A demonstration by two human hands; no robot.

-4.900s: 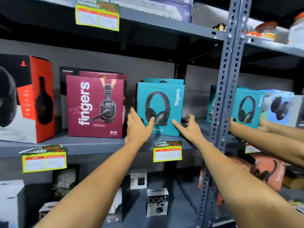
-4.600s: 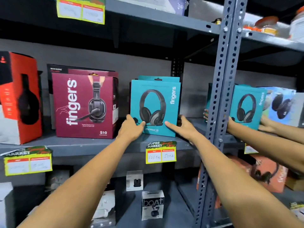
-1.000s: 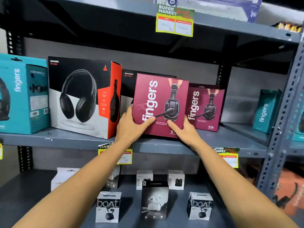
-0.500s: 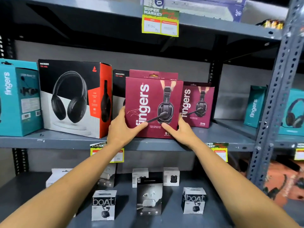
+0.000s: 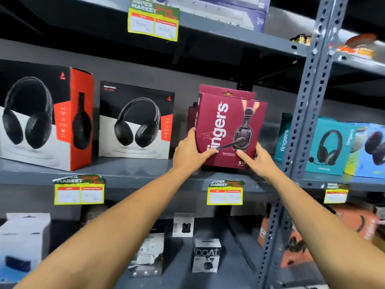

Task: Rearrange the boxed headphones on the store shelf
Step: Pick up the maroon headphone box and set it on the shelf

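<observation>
A maroon "fingers" headset box (image 5: 230,126) stands on the grey middle shelf (image 5: 129,176), in front of another maroon box (image 5: 216,89) whose top shows behind it. My left hand (image 5: 190,152) grips its lower left edge, thumb across the front. My right hand (image 5: 257,158) holds its lower right corner. To the left stand two black, white and red headphone boxes, the nearer one (image 5: 135,122) and a larger one (image 5: 45,117). Teal "fingers" boxes (image 5: 329,144) stand beyond the upright post.
A perforated grey upright post (image 5: 304,113) rises just right of my right hand. Yellow price tags (image 5: 226,193) hang on the shelf edge. Small earbud boxes (image 5: 206,255) sit on the lower shelf. Another shelf with boxes runs overhead.
With both hands I have carried the maroon box to the right, away from the black and red boxes, and it now covers the second maroon box. The view has shifted right too.
</observation>
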